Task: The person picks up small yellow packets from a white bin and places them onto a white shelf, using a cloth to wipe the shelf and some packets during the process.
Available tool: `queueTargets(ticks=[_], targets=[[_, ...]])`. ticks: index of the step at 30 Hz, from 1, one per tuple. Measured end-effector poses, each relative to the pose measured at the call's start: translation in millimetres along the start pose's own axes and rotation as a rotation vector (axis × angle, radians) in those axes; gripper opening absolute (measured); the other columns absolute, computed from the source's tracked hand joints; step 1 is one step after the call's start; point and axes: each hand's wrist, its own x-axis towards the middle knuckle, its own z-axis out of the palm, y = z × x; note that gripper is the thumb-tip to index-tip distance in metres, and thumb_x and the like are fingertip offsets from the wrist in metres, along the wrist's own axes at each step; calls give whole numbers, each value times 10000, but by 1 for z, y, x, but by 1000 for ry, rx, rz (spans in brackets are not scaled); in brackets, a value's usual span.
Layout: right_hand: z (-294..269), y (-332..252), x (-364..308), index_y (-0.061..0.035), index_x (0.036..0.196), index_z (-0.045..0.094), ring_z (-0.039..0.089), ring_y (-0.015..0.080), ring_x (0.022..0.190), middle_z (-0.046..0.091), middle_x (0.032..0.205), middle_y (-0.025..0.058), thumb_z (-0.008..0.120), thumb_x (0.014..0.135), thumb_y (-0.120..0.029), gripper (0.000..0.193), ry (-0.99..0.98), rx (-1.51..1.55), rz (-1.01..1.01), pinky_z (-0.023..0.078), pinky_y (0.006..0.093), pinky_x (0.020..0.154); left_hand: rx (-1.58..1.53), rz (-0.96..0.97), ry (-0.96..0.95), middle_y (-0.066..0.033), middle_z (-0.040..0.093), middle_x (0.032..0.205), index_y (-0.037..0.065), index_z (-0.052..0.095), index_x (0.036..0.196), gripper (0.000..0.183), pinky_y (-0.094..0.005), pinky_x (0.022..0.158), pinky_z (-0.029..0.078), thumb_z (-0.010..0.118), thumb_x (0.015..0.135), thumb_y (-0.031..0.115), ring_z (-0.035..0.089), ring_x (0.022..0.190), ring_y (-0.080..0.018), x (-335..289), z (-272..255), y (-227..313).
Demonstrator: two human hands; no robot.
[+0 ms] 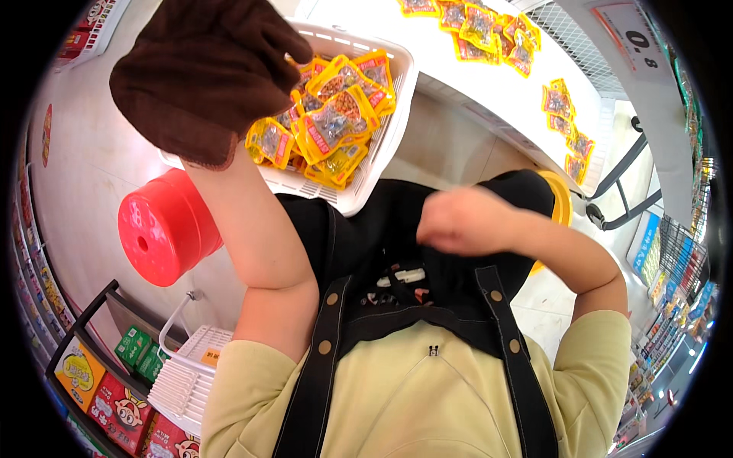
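My left arm reaches up and away to the left. Brown cloth (206,84) with a stitched edge covers that hand completely, so its fingers are hidden; whether it is worn or held I cannot tell. Beside the cloth, on its right, stands a white plastic basket (401,99) heaped with yellow-edged snack packets (336,122). The cloth overlaps the basket's left part. My right hand (466,221), a little blurred, hovers over my lap with its fingers curled in, and no object shows in it.
A red stool (164,229) stands left of my arm. More yellow packets (481,30) lie scattered on a white surface (427,49) at the far right. A white wire-like basket (187,389) and a rack of boxed goods (122,412) are at the lower left. A yellow stool edge (561,202) shows beside my leg.
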Motion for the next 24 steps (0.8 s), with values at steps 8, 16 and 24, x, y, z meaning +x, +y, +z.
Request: queueTargets(ticks=[8, 16, 24], targets=[[52, -16, -13, -84, 814, 601, 557, 253, 732, 560, 742, 89, 572, 680, -166, 159, -351, 143, 182, 465, 352, 633, 3, -117, -96, -81, 511, 690, -30, 508, 846, 449, -256, 500, 393, 352, 809, 389, 470, 554, -166, -7, 17, -31], [59, -16, 2, -64, 658, 612, 589, 258, 634, 589, 630, 95, 590, 609, -173, 121, -544, -279, 37, 467, 351, 523, 17, -200, -165, -88, 525, 732, -29, 502, 884, 422, -265, 519, 399, 358, 816, 362, 485, 587, -177, -12, 24, -44], [-16, -40, -39, -73, 712, 577, 571, 199, 653, 579, 648, 59, 588, 657, -146, 92, -250, -201, 116, 456, 307, 564, -13, -226, -221, -95, 540, 774, -28, 496, 921, 397, -275, 538, 406, 364, 822, 334, 501, 619, -187, -19, 39, -53]])
